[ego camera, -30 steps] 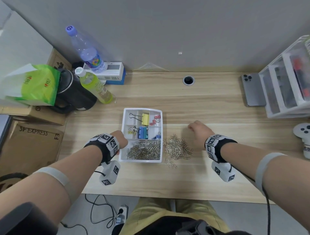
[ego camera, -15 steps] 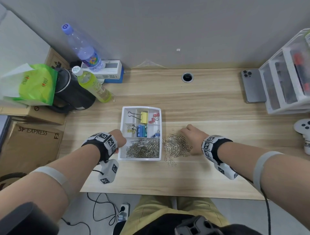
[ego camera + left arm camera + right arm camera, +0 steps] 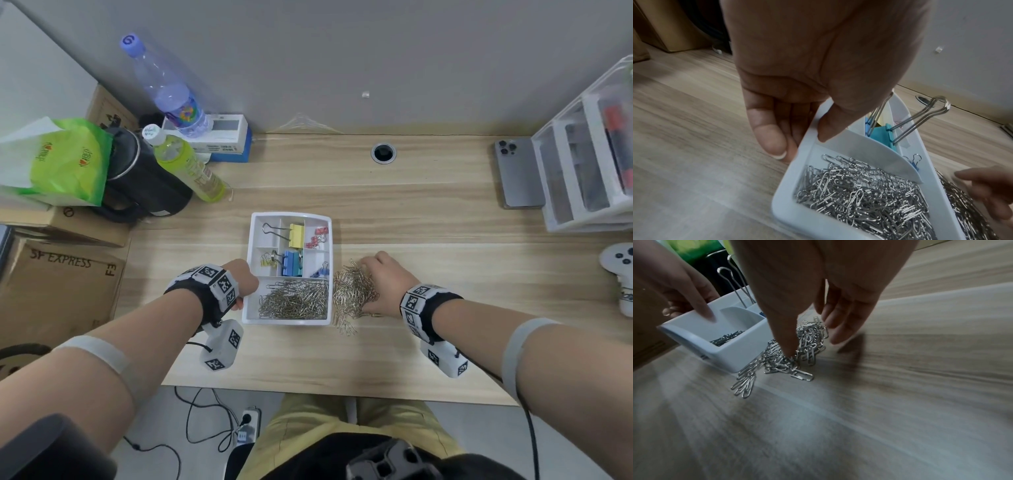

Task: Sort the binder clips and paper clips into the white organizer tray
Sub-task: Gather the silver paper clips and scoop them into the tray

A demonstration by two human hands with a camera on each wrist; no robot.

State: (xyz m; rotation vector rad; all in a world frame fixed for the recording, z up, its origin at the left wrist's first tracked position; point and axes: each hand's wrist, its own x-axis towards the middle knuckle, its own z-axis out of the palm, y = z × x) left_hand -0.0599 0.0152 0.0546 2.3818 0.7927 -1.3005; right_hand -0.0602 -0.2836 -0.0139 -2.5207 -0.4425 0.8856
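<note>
Loosely, the paper clips (image 3: pixel 352 291) beside the white organizer tray (image 3: pixel 246 310), which is pinched by the left hand (image 3: pixel 245 279), are straddled by the right hand (image 3: pixel 383 281) with spread fingers (image 3: pixel 840 331) holding nothing, so clips could be scattered across the worktop (image 3: pixel 445 219).

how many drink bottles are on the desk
2. A clear bottle with a purple cap stands at the back left by the wall; a yellow-green bottle with a white cap leans just in front of it. Others may be hidden.

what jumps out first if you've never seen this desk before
A glinting heap of loose paper clips lies on the wooden desk, against the right side of the white organizer tray, with the right hand reaching into it. The left hand grips the tray's left rim; coloured binder clips fill its rear compartments.
</note>
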